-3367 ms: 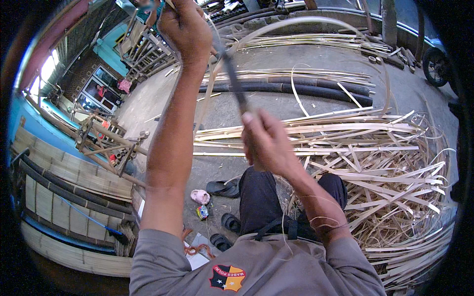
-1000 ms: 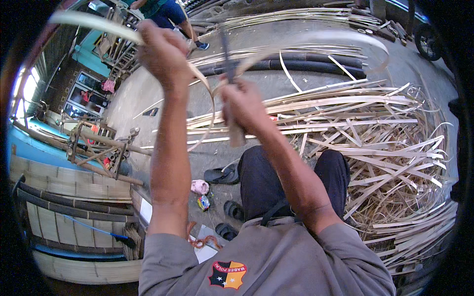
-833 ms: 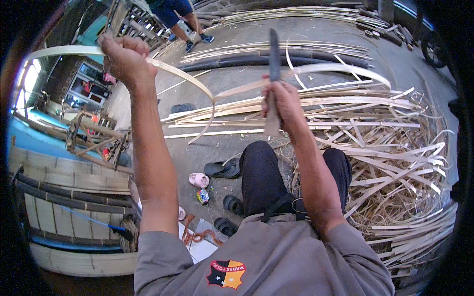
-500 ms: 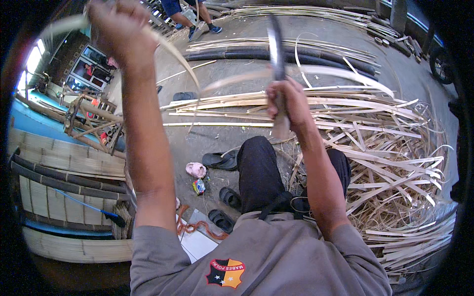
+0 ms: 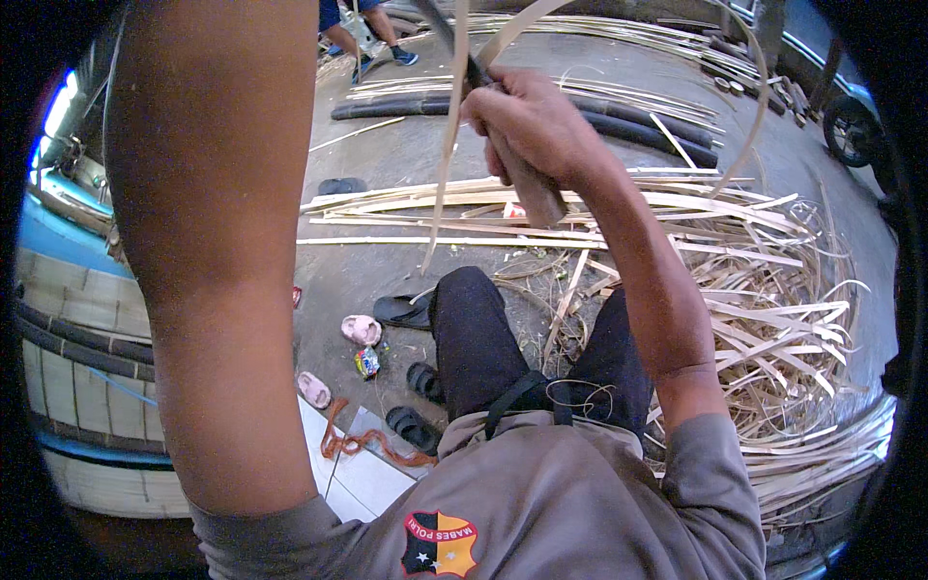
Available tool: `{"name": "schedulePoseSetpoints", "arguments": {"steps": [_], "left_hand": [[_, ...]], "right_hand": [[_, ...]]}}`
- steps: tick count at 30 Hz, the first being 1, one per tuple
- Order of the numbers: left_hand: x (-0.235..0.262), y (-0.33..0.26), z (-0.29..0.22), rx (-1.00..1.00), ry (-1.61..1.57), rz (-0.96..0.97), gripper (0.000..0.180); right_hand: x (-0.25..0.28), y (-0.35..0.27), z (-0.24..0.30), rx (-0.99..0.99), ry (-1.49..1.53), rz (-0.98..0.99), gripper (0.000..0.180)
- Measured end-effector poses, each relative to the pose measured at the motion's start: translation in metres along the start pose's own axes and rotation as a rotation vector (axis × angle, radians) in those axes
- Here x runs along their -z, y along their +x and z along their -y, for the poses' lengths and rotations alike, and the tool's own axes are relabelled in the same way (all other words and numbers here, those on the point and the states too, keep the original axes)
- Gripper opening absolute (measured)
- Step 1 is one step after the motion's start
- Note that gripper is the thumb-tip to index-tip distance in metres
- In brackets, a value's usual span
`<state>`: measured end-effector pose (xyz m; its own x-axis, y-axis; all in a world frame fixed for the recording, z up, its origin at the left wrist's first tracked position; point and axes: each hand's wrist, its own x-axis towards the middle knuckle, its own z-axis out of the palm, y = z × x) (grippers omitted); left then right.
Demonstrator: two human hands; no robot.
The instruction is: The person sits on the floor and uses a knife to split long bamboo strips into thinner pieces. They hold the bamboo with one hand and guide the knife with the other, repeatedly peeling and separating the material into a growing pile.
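My right hand (image 5: 536, 126) is closed round the wooden handle (image 5: 527, 179) of a large knife, raised above my knees. Its dark blade (image 5: 440, 27) points up and left out of the top of the picture. One pale bamboo strip (image 5: 451, 135) hangs down beside the blade. A second bamboo strip (image 5: 757, 101) runs from the blade near my right hand, leaves at the top and bends back down on the right. My left arm (image 5: 217, 242) reaches up past the upper edge, so the left hand and anything in it are out of sight.
Long split bamboo strips (image 5: 387, 205) lie across the floor ahead. A tangled heap of shavings (image 5: 773, 338) is at my right. Dark bamboo poles (image 5: 387, 108) lie farther off. Sandals (image 5: 411, 425) and white tiles (image 5: 362, 474) are at my left. Another person's legs (image 5: 382, 29) show at the top.
My left hand has gone up out of the picture, its arm now larger and nearer. My right hand with the knife has risen and moved left, the blade tilting left against the strip.
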<state>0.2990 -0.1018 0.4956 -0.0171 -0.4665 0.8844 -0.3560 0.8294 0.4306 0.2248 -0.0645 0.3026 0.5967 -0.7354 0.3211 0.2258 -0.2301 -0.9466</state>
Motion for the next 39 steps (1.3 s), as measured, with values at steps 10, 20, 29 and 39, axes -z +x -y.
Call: {"name": "schedulePoseSetpoints", "arguments": {"steps": [10, 20, 29, 39], "left_hand": [[-0.041, -0.105, 0.054, 0.022, 0.340, -0.143, 0.057], [0.004, -0.100, 0.058, 0.238, -0.166, -0.403, 0.057], [0.023, -0.093, 0.036, -0.102, 0.267, -0.338, 0.049], [0.068, -0.087, 0.022, 0.218, -0.488, -0.300, 0.052]], "right_hand": [[0.032, -0.022, -0.013, -0.095, 0.173, -0.249, 0.023], [0.042, -0.052, -0.052, 0.010, 0.408, -0.224, 0.020], [-0.039, -0.058, -0.066, -0.315, 0.170, -0.048, 0.070], [-0.046, -0.066, -0.023, -0.377, 0.115, 0.005, 0.040]]}}
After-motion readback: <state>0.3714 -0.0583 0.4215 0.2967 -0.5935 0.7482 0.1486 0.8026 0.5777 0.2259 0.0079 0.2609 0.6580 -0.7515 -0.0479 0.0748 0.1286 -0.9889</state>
